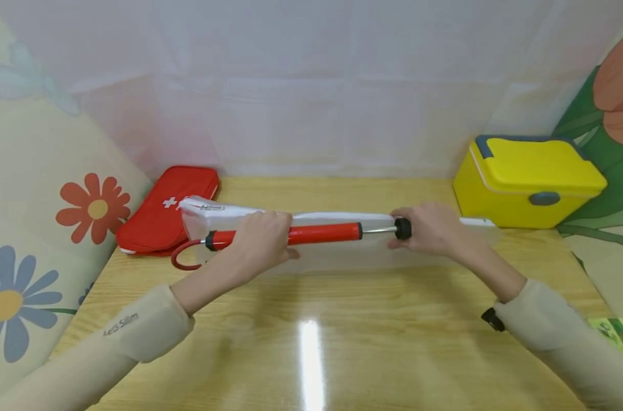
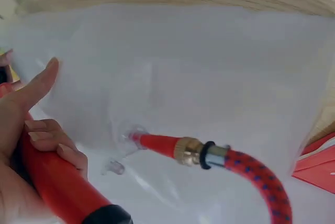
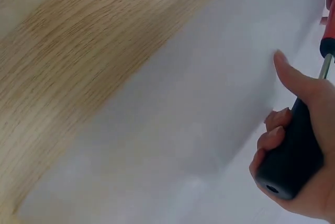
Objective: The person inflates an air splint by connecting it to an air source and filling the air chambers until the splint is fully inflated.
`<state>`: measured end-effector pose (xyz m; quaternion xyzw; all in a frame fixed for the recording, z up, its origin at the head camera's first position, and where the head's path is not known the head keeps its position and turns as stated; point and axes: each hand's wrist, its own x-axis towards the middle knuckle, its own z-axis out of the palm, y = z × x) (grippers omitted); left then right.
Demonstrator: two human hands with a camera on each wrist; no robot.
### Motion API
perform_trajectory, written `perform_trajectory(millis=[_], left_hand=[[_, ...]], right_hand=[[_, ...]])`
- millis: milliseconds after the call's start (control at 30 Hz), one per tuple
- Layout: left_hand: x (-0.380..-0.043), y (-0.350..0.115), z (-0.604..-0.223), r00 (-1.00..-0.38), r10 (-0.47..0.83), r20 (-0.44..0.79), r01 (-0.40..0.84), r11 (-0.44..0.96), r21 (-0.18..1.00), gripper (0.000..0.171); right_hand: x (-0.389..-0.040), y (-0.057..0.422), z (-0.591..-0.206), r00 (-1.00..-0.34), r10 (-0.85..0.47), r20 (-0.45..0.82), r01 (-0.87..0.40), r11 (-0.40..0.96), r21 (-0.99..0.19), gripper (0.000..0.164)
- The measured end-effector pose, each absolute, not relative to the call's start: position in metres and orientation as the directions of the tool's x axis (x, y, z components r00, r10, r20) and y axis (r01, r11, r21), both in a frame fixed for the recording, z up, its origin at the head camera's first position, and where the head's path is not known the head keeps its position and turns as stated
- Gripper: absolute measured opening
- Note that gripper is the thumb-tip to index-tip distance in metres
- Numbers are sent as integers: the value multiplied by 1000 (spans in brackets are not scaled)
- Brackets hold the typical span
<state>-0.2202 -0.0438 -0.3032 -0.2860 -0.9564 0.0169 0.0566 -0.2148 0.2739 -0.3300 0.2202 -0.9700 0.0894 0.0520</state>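
A red hand pump [image 1: 326,233] is held level between both hands above the table. My left hand [image 1: 264,237] grips its red barrel. Around the black handle [image 3: 296,153] at the other end curl the fingers of my right hand [image 1: 429,229], and a length of silver rod shows between handle and barrel. From the barrel's left end a red hose [image 2: 256,174] loops to a red nozzle [image 2: 157,143], whose tip sits in the clear valve [image 2: 137,134] of a translucent white plastic bag [image 2: 220,67]. The bag lies beneath and behind the pump.
A red pouch with a white cross [image 1: 175,200] lies at the back left of the wooden table [image 1: 373,319]. At the back right stands a yellow cooler box [image 1: 532,182]. Something green and yellow [image 1: 617,337] shows by the right edge. A pale wall hanging stands behind.
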Motion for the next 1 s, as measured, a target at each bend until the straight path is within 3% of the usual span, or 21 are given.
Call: perform_trajectory(millis=[100, 233, 400, 767, 1000], left_hand=[[-229, -42, -304, -809, 570, 142, 558, 821, -120, 47], [-223, -41, -294, -799, 561, 216, 534, 827, -174, 26], [-208, -32, -282, -832, 503, 232, 489, 864, -120, 11], [-189, -4, -299, -852, 453, 264, 442, 891, -104, 18], [-193, -19, -301, -875, 449, 181, 435, 893, -116, 18]], right_hand=[[-220, 276, -333, -895, -406, 186, -433, 892, -133, 54], [-213, 282, -327, -858, -399, 324, -438, 898, -53, 38], [-194, 283, -313, -811, -375, 450, -418, 908, 5, 24], [-183, 213, -324, -852, -340, 399, -361, 932, 24, 26], [-197, 252, -351, -774, -408, 484, -463, 886, 6, 24]])
